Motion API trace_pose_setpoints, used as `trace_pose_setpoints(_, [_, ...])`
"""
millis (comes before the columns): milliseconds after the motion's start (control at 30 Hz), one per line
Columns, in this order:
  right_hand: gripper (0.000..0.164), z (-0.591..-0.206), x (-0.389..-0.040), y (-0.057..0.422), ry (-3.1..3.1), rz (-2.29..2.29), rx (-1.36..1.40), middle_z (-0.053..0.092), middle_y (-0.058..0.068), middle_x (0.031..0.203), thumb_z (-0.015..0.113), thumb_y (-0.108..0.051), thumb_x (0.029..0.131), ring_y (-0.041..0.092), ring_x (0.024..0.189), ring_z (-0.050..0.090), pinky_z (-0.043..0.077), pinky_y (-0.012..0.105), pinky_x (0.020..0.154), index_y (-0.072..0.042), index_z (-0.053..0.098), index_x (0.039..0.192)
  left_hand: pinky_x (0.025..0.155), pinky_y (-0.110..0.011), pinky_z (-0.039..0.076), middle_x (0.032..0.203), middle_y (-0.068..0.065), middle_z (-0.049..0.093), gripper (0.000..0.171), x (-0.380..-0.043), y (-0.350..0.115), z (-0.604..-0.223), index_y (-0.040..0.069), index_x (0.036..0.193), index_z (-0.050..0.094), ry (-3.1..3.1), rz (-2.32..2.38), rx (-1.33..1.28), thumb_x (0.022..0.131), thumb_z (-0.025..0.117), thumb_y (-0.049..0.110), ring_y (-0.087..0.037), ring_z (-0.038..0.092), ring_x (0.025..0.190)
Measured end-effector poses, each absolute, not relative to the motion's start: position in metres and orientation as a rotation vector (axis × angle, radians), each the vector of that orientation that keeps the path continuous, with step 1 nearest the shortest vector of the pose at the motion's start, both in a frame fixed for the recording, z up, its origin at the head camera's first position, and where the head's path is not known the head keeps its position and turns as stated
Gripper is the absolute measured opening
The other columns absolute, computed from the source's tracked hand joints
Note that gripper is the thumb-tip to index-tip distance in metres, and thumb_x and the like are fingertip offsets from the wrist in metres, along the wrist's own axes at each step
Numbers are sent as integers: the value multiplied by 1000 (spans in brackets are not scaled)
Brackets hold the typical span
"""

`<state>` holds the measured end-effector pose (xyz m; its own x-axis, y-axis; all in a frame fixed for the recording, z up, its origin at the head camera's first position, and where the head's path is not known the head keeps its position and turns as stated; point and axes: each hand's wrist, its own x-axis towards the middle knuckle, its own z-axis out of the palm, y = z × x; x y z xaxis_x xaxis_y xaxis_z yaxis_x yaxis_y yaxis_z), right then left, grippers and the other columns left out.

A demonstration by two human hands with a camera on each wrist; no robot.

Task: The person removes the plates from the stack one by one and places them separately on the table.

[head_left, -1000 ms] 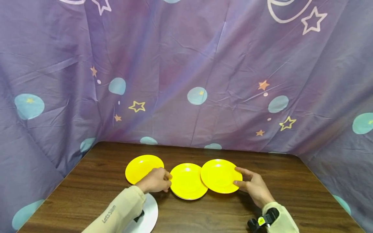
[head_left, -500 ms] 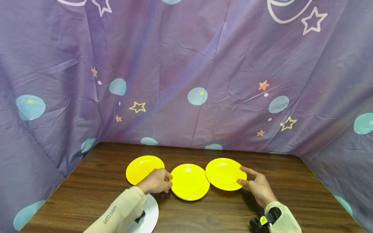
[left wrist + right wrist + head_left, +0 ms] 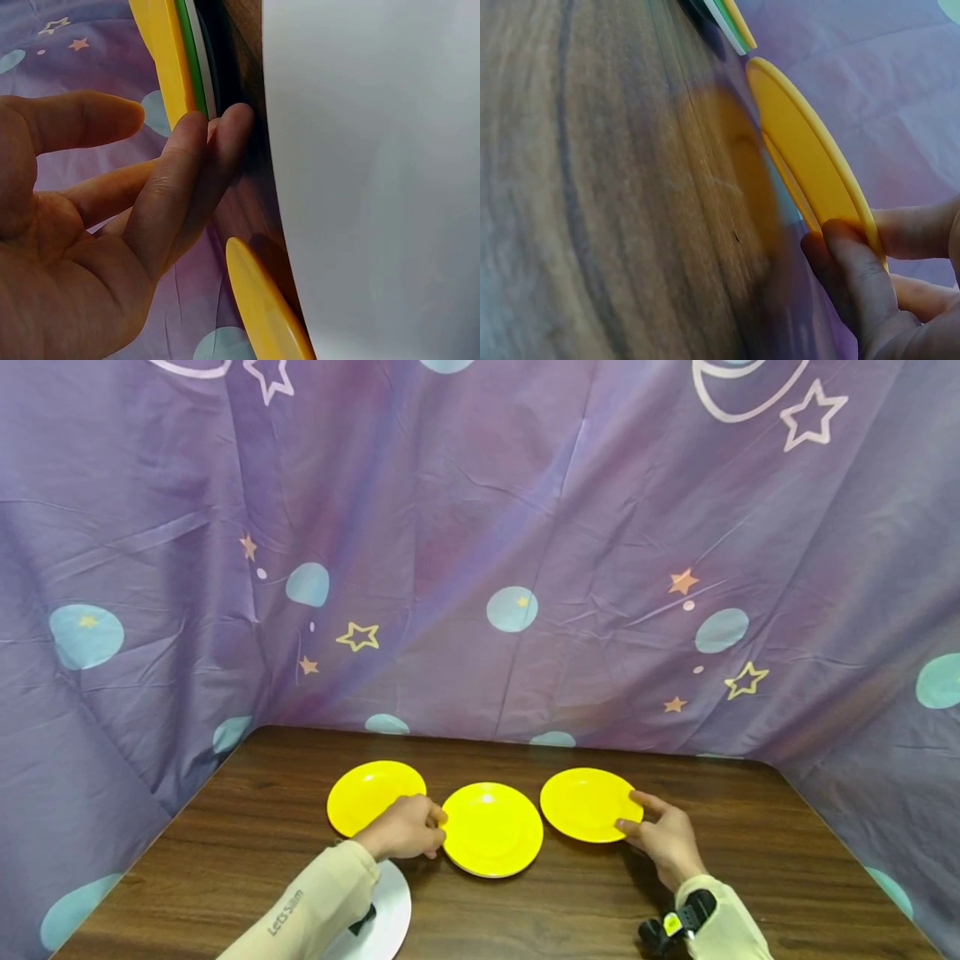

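Plate of yellow colour [image 3: 588,806] is in the right hand [image 3: 667,843]: thumb and fingers pinch its rim from both faces, and it seems raised from the table [image 3: 487,927]. Fingers of the left hand [image 3: 405,828] are rather straight, with tips touching the rim of a stack [image 3: 172,67], while the thumb looks apart from it. On top of this stack, between the fingers of both hands, lies the middle yellow plate [image 3: 492,829]; under it show the edges of a green plate [image 3: 193,60] and a thin white plate [image 3: 202,56]. Beyond the left fingers is the left yellow plate [image 3: 367,789], partly covered; nearer to the person, partly under the sleeve [image 3: 322,893], is the separate white plate [image 3: 395,906].

I judge these plates to be plastic: light, stiff, not very fragile, but glossy, so they may slip. Rim is the best place for holding, thumb opposite to fingers.

I count three yellow plates, one green and two white.
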<state>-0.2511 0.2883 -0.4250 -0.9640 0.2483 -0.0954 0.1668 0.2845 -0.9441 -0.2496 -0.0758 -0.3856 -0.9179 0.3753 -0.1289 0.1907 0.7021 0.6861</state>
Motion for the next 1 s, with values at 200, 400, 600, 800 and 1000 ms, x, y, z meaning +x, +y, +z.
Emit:
trace_pose_setpoints(200, [66,-426,-252,285,-2440,1806,-406,40,39,145,63,7,89,6,83,64,58,18,71,12,35,149,59,-23,47,107,-17,75,45,-250,-77,-388,-11,126,63,2654,1027,481,84,63,3,-17,70,70])
trace_pose_setpoints(400, [66,-427,-255,284,-2511,1682,-405,45,39,142,67,3,87,17,93,67,60,24,77,11,39,147,60,-24,48,104,-17,75,44,-251,-77,-388,-11,125,63,2651,1032,485,83,63,3,-17,69,69])
trace_pose_setpoints(600, [72,-425,-257,289,-2768,1116,-312,56,32,138,78,-19,79,49,125,54,46,54,104,6,51,141,58,-24,46,102,-15,75,44,-252,-77,-388,-11,126,63,2651,1030,486,84,63,3,-17,69,69])
trace_pose_setpoints(800, [70,-416,-258,292,-2822,923,-226,66,28,126,81,-24,73,47,109,63,50,53,94,6,59,133,59,-24,46,104,-17,75,45,-251,-78,-387,-11,126,63,2655,1022,487,83,63,3,-17,69,70])
trace_pose_setpoints(1000, [67,-415,-262,294,-2856,909,-221,75,22,101,82,-20,72,19,72,69,49,27,64,8,61,129,61,-24,49,104,-18,75,45,-250,-78,-386,-12,125,63,2658,1020,490,83,63,3,-17,70,70])
